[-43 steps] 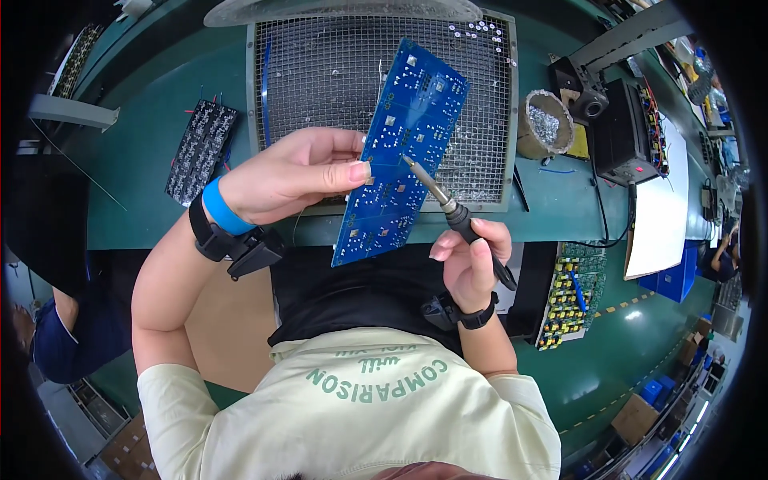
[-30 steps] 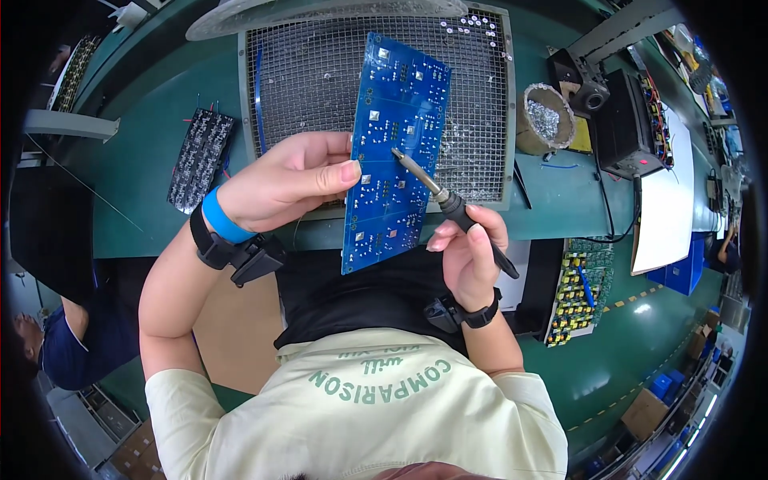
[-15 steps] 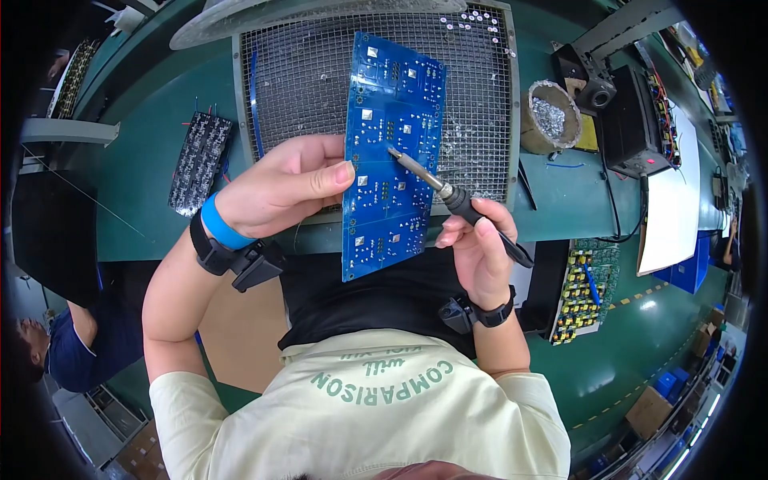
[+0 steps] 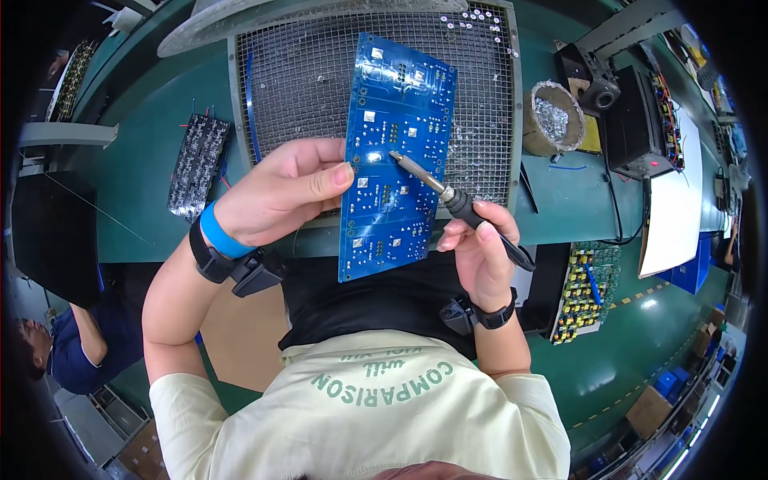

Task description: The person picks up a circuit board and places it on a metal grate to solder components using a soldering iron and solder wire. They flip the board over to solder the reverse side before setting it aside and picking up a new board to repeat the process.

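Observation:
A long blue circuit board [image 4: 392,210] with rows of solder joints and square silver pads is tilted up in front of me. My left hand [image 4: 292,188] grips its left edge, thumb on the near face and fingers behind it. In my right hand [image 4: 485,248] is a soldering iron [image 4: 458,200], held by its black handle like a pen. The iron's metal tip points up and left, close over the middle of the board; whether it touches cannot be made out. A metal mesh grid [image 4: 304,88] in a grey frame lies beneath the board.
To the right stand a round container of silvery scraps [image 4: 552,120], a black box-shaped unit [image 4: 636,124] and a white sheet [image 4: 670,212]. Yellow-and-green boards [image 4: 582,292] lie nearer. A dark populated board [image 4: 198,164] rests at left. A co-worker [image 4: 84,348] sits far left.
The board has turned slightly, showing more of its face and shifting its far right corner rightward. The iron's tip stays near the board's middle; both hands keep their hold.

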A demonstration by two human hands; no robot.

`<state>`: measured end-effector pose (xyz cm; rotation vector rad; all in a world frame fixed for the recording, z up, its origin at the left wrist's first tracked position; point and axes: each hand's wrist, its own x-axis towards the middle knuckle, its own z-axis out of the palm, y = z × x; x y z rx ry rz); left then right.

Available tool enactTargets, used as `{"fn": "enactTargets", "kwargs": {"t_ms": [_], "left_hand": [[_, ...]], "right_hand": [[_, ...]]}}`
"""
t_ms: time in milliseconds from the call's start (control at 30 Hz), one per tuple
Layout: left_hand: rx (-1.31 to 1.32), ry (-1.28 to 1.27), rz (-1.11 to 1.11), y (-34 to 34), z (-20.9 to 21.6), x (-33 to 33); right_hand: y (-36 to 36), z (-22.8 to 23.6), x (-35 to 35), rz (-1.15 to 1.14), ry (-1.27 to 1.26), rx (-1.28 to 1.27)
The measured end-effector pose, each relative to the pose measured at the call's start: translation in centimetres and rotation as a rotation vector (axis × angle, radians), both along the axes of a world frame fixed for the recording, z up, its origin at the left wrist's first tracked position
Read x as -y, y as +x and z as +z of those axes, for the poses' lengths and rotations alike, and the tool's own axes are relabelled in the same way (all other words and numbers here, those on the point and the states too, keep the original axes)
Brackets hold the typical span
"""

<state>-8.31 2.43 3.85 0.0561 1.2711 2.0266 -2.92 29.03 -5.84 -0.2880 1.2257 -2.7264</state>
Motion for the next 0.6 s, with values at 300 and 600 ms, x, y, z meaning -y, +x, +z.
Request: {"fn": "enactTargets", "kwargs": {"t_ms": [300,600], "left_hand": [[0.021,0.003,0.013,0.0,-0.1,0.0],[-0.033,-0.017,0.069,1.3,1.2,-0.8]], "right_hand": [[0.7,0.1,-0.7,-0.072,-0.047,-0.055],[2.9,0.0,-0.3,-0.414,0.772,-0.369]]}}
